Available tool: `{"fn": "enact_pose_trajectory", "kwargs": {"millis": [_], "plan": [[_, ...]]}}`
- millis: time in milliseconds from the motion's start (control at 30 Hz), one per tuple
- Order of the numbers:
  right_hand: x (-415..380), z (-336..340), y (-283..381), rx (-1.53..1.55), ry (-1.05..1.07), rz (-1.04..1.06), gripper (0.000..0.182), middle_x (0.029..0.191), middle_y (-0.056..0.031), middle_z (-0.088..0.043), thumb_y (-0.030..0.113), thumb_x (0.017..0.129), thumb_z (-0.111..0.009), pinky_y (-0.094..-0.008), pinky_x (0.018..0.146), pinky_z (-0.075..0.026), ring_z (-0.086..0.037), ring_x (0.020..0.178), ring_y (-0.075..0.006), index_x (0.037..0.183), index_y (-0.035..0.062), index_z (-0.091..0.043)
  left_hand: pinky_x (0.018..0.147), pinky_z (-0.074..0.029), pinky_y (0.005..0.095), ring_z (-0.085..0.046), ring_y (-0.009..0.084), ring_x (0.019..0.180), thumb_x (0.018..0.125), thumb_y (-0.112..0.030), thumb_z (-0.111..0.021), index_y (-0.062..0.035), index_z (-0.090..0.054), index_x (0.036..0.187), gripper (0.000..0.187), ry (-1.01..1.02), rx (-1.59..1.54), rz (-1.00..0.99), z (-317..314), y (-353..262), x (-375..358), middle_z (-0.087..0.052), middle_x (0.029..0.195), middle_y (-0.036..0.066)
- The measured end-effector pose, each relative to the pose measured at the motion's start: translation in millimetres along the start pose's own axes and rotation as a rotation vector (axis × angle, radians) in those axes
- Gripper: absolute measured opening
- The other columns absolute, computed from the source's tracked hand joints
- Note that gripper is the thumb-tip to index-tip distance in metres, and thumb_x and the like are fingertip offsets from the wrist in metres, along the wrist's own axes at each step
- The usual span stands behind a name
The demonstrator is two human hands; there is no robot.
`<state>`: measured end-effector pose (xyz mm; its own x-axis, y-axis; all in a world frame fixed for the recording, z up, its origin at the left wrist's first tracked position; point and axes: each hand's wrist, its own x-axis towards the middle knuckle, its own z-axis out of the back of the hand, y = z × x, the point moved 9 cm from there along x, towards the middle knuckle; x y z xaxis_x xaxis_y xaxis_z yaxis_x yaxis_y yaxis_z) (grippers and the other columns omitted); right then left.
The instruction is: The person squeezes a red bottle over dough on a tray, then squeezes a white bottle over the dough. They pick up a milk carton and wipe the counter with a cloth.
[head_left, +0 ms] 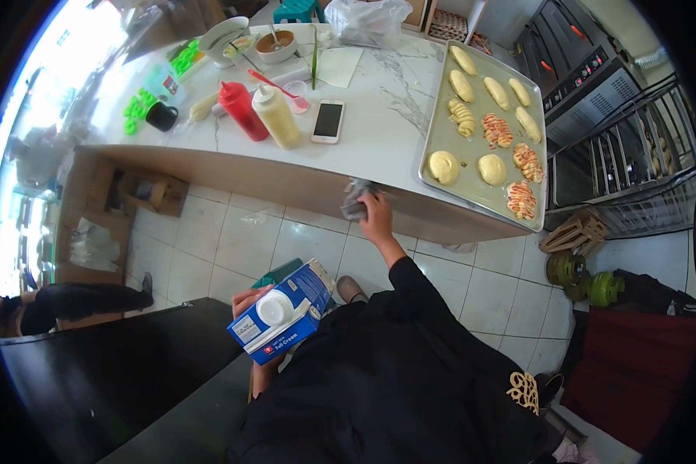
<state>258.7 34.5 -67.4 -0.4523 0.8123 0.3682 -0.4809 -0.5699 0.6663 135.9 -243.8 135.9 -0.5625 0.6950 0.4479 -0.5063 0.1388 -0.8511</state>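
Note:
My left hand [249, 300] is wrapped round a blue and white full cream milk carton [308, 291] with a white cap, held tilted in front of my body. Part of that hand is hidden behind the carton. My right hand [377, 219] grips a crumpled grey cloth [355, 203] at the front edge of the marble-topped counter [387, 116]. On the counter, a white phone [329, 121] lies nearest the cloth. Left of it stand a cream-filled squeeze bottle [277, 117] and a red squeeze bottle [243, 112].
A baking tray [431, 143] of shaped dough pieces, some with red and pale topping, sits at the counter's right end. Farther back are bowls [276, 48] and a plastic bag [367, 19]. An oven [588, 66] and a wire rack [634, 166] stand right. Another person [85, 305] is at left.

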Motion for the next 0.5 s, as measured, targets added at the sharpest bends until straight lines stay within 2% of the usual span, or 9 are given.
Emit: {"fn": "enact_pose_trajectory", "kwargs": {"millis": [33,67,133,200,267,333,400,467,500], "plan": [[1.8,-13.5,1.3,0.182,0.09,-0.029,0.035,0.094,-0.0152,-0.057,-0.003,0.061,-0.055,-0.0429,0.072,-0.045,-0.054,0.086,-0.0374,0.094,0.008,-0.056,0.088,-0.041,0.0344,-0.048,0.0208,0.103,0.062,-0.035,-0.084,-0.0058,-0.044,0.115,0.073,-0.013,0.095,-0.003,2.2,-5.3,-0.8,-0.044,0.108,0.01],[-0.1,-19.0,2.7,0.186,0.096,-0.02,0.035,0.094,-0.0152,-0.057,-0.003,0.061,-0.055,-0.0429,0.072,-0.045,-0.054,0.086,-0.0374,0.094,0.008,-0.056,0.088,-0.041,0.0344,-0.048,0.0208,0.103,0.062,-0.035,-0.084,-0.0058,-0.044,0.115,0.073,-0.023,0.101,-0.002,4.2,-6.3,-3.5,-0.044,0.108,0.01],[-1.8,-30.3,3.7,0.331,0.071,-0.082,0.034,0.088,-0.0131,-0.059,-0.001,0.062,-0.054,-0.0425,0.074,-0.046,-0.055,0.086,-0.0356,0.094,0.0105,-0.054,0.089,-0.046,0.0365,-0.057,0.0231,0.099,0.067,-0.022,-0.082,-0.0053,-0.049,0.109,0.056,-0.071,0.055,-0.056,11.8,-10.4,-6.7,-0.052,0.105,0.013],[-14.2,-30.4,1.1,0.281,0.127,-0.083,0.034,0.088,-0.0134,-0.061,0.002,0.066,-0.055,-0.0437,0.076,-0.047,-0.057,0.089,-0.0372,0.098,0.0115,-0.053,0.087,-0.046,0.036,-0.057,0.0238,0.098,0.066,-0.024,-0.084,-0.0056,-0.049,0.109,0.059,-0.067,0.124,-0.076,15.6,-10.5,-13.4,-0.052,0.108,0.014],[-34.1,-30.2,-26.7,0.148,0.273,-0.371,0.037,0.094,-0.018,-0.059,0.003,0.068,-0.056,-0.0431,0.078,-0.047,-0.057,0.092,-0.0387,0.104,0.0111,-0.05,0.087,-0.042,0.0331,-0.049,0.0202,0.101,0.062,-0.036,-0.082,-0.0047,-0.046,0.114,0.07,-0.114,0.007,0.065,19.7,4.5,-23.0,-0.044,0.108,0.009],[-51.9,6.2,-44.0,0.037,0.03,-0.454,0.04,0.097,-0.0194,-0.06,0.006,0.069,-0.062,-0.0447,0.08,-0.046,-0.058,0.092,-0.0393,0.107,0.0111,-0.049,0.087,-0.042,0.0328,-0.049,0.0199,0.101,0.061,-0.037,-0.082,-0.0046,-0.046,0.114,0.072,-0.076,0.087,0.009,20.2,-3.5,-21.1,-0.043,0.107,0.009],[-69.9,56.9,-54.8,-0.069,-0.257,-0.548,0.044,0.096,-0.019,-0.061,0.007,0.067,-0.065,-0.0449,0.081,-0.046,-0.059,0.094,-0.0393,0.108,0.009,-0.05,0.088,-0.042,0.0335,-0.048,0.0199,0.103,0.06,-0.037,-0.083,-0.0048,-0.046,0.115,0.074,-0.112,-0.046,0.078,22.2,3.4,-24.2,-0.043,0.109,0.008],[-80.2,92.4,-79.1,-0.168,-0.39,-0.466,0.049,0.106,-0.0208,-0.056,0.006,0.066,-0.066,-0.0458,0.083,-0.046,-0.057,0.099,-0.0401,0.113,0.0044,-0.051,0.089,-0.042,0.0336,-0.048,0.0199,0.104,0.059,-0.036,-0.084,-0.005,-0.045,0.115,0.075,-0.099,0.012,0.09,23.3,2.2,-22.9,-0.042,0.109,0.008],[-78.7,104.0,-90.7,-0.172,-0.387,-0.468,0.049,0.106,-0.0208,-0.056,0.006,0.066,-0.066,-0.0458,0.083,-0.046,-0.057,0.099,-0.0401,0.113,0.0044,-0.051,0.09,-0.042,0.0338,-0.047,0.02,0.105,0.058,-0.036,-0.084,-0.0052,-0.044,0.116,0.077,-0.08,0.07,0.099,22.5,1.3,-21.4,-0.042,0.11,0.008]]}}
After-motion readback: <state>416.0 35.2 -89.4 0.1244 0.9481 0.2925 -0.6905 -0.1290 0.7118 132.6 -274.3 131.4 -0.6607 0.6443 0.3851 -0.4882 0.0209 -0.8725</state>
